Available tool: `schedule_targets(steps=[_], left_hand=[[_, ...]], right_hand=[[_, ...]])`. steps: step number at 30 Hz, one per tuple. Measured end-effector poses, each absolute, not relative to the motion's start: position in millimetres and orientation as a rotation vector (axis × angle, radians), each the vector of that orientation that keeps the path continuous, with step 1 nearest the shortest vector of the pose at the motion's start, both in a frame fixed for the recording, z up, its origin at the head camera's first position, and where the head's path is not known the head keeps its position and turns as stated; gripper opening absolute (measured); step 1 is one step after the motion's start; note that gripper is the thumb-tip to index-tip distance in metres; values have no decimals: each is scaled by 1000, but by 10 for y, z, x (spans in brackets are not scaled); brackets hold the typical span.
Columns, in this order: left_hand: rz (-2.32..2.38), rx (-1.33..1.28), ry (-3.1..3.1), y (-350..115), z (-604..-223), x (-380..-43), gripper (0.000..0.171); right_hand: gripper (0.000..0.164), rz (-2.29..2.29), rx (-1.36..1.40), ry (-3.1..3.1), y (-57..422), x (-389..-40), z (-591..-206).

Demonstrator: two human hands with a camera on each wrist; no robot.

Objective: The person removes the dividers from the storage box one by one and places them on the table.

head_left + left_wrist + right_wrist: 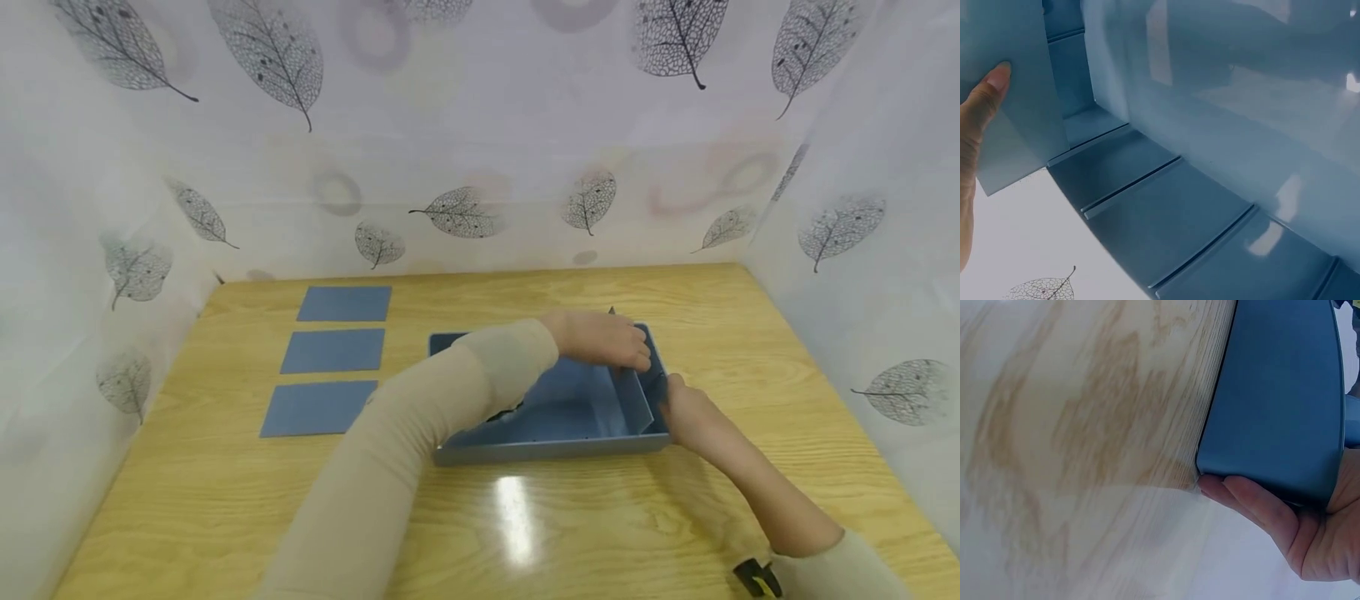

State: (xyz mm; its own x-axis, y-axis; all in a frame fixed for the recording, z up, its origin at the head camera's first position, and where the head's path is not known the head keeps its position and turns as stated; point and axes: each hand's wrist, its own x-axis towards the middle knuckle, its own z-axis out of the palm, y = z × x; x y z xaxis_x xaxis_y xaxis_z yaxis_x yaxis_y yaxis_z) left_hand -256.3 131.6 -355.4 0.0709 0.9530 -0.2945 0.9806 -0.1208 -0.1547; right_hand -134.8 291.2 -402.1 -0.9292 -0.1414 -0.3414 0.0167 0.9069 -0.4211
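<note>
A blue rectangular box (551, 451) sits on the table, its inside walls lined with slots. Reaching across it, my left hand (607, 337) grips a thin blue divider panel (633, 398) near the box's right end. In the left wrist view the thumb (999, 76) lies flat against the panel (1019, 125), whose edge stands at a wall slot. The other left fingers are hidden there. My right hand (688, 412) holds the box's right end; in the right wrist view its fingers (1254, 503) bend around the outer wall (1272, 394).
Three flat blue panels, a far one (345, 303), a middle one (333, 351) and a near one (318, 408), lie in a column left of the box on the wooden table (600, 533). A leaf-patterned curtain (480, 150) encloses the back and sides.
</note>
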Motion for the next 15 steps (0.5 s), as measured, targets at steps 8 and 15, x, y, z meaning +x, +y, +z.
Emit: schedule_targets(steps=[8,15], left_hand=[[-500,2236,2039,1283,-3423,-2555,26],[-452,2310,2038,1185,-3305,-2501,20]], right_hand=[[15,-620,-102,2722,2917,-1353,-4013],[15,-641,-128,2760,2880,-1277,-4059]])
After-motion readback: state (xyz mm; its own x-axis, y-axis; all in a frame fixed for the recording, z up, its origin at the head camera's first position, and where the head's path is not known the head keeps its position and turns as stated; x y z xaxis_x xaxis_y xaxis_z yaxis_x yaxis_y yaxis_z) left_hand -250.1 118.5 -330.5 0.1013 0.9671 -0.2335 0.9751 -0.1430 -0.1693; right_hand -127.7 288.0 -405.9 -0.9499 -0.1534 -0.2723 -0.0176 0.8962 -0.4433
